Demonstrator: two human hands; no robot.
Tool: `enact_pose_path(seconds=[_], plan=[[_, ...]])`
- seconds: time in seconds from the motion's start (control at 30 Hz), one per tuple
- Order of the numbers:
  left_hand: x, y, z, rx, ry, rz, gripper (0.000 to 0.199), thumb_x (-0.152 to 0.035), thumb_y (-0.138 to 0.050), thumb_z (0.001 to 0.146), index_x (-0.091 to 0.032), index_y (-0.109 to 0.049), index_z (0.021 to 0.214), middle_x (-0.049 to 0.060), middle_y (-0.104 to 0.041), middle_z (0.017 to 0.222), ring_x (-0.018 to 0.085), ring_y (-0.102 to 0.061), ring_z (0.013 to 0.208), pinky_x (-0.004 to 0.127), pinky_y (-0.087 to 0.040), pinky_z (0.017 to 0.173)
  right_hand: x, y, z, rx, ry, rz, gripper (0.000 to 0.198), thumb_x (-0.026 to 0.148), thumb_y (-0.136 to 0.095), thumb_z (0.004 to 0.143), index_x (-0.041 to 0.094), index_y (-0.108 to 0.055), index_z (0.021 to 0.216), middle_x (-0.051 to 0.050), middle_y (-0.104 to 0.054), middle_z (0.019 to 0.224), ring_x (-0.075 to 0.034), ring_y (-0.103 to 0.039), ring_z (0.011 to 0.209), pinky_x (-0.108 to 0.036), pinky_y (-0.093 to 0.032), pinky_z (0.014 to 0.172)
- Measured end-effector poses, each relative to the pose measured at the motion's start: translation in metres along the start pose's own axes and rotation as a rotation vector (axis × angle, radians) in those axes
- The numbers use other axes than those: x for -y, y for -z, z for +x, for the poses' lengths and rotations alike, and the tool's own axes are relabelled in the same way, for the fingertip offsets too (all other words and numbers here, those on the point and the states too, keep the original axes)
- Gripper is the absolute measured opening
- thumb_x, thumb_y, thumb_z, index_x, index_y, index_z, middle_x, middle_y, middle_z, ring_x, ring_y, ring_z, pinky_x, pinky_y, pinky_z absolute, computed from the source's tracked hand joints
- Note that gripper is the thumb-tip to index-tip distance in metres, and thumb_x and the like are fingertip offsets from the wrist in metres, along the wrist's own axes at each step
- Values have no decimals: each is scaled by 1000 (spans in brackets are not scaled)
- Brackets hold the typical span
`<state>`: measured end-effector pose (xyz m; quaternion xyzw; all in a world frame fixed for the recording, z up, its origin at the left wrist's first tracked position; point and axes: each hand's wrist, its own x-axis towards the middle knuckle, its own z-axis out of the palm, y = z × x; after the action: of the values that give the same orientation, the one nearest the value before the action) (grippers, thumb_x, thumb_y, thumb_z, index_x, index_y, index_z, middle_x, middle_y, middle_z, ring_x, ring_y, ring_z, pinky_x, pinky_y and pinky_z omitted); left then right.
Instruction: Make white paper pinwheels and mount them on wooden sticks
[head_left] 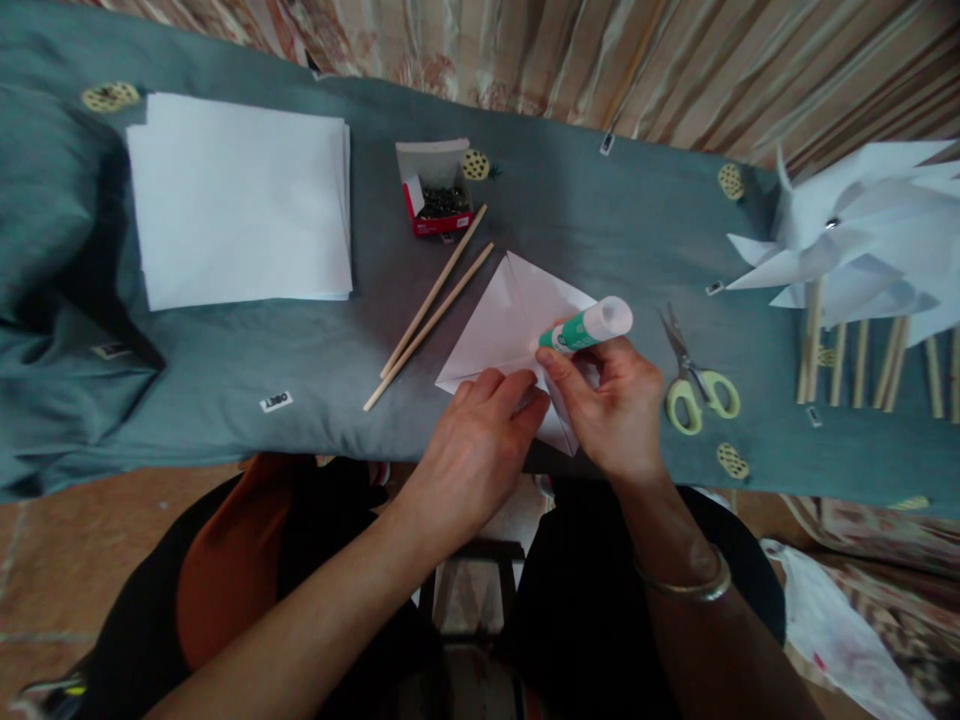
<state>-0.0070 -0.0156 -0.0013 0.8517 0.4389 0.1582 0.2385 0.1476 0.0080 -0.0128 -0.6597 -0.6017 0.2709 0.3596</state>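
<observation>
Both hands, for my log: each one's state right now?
Left hand: on the creased paper; grip cannot be told.
Right hand: closed on the green glue stick.

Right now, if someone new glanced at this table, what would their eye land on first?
Probably the green-and-white glue stick in the right hand, held over the creased white paper near the middle, where the left hand rests. Next might come the cluster of white paper pinwheels at the picture's right edge, then the stack of white sheets toward the upper left.
</observation>
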Motion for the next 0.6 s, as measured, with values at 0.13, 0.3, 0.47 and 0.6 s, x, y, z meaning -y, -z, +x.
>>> enact_pose_path(seconds=[0.13, 0.3, 0.47, 0.6], plan=[[1, -1, 0, 7, 0, -12, 29, -18, -40, 96, -12, -63, 113, 12, -61, 115, 26, -53, 98, 43, -50, 85, 2, -1, 0, 16, -26, 46, 19, 39, -68, 81, 23, -68, 90, -4, -70, 90, -21, -66, 84, -40, -52, 83], [2, 0, 0, -8, -20, 1, 27, -16, -43, 94, -12, -63, 111, 13, -60, 117, 26, -52, 98, 41, -50, 84, 4, -1, 3, 54, -118, 434, 16, 38, -68, 81, 25, -66, 90, -1, -71, 91, -19, -68, 88, -37, -54, 83], [2, 1, -1, -10, -28, 29, 28, -14, -40, 95, -12, -64, 108, 14, -61, 116, 26, -52, 99, 43, -50, 84, 3, 9, 11, -58, -182, 559, 17, 42, -63, 83, 26, -63, 85, -2, -70, 90, -19, -68, 88, -37, -56, 79], [2, 0, -2, -8, -52, 19, 29, -13, -40, 94, -11, -61, 113, 16, -61, 118, 27, -53, 102, 46, -51, 86, -1, 14, 12, -95, -216, 643, 14, 37, -70, 78, 25, -64, 82, 0, -71, 87, -18, -68, 85, -37, -56, 82]])
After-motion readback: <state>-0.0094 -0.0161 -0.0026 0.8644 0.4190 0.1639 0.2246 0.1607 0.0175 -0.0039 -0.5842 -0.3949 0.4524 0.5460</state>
